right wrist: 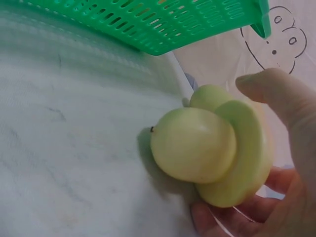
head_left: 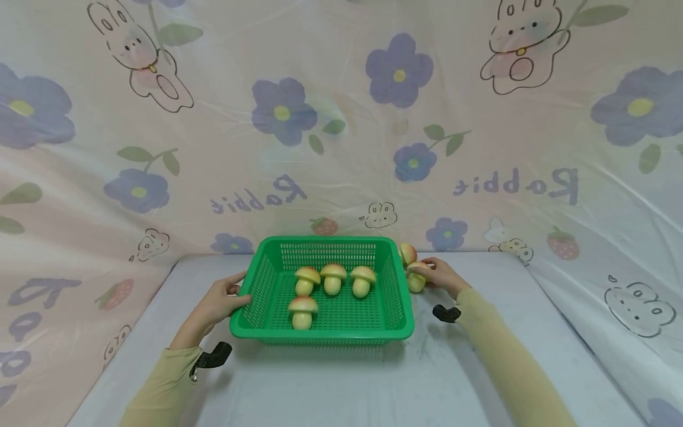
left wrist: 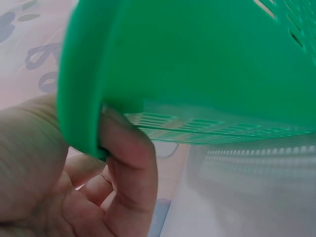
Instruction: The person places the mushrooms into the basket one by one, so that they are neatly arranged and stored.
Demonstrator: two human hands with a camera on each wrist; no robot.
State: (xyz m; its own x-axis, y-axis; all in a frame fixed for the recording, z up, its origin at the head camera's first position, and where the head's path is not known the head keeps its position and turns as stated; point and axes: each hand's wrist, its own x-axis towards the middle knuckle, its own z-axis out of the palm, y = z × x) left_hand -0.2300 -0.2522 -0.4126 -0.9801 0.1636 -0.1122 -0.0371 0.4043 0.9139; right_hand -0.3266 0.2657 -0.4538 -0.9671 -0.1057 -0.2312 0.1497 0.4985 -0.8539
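A green plastic basket [head_left: 322, 333] with slotted walls is in the middle of the head view, several toy mushrooms [head_left: 303, 313] inside it. My left hand [head_left: 217, 301] grips its left rim, fingers hooked under the lip [left wrist: 81, 98] in the left wrist view. Just outside the basket's right wall, my right hand [head_left: 440, 276] cups the cap of a cream toy mushroom [right wrist: 195, 145]. The fingers are around the cap's lower side; the thumb [right wrist: 261, 86] is spread apart from it. Another toy mushroom [head_left: 408, 254] sits right behind this one, partly hidden.
Both hands work over a white table [head_left: 341, 385]. Behind it hangs a pale curtain [head_left: 341, 166] printed with rabbits, flowers and strawberries. Black wrist mounts [head_left: 213, 356] are worn on both sleeves.
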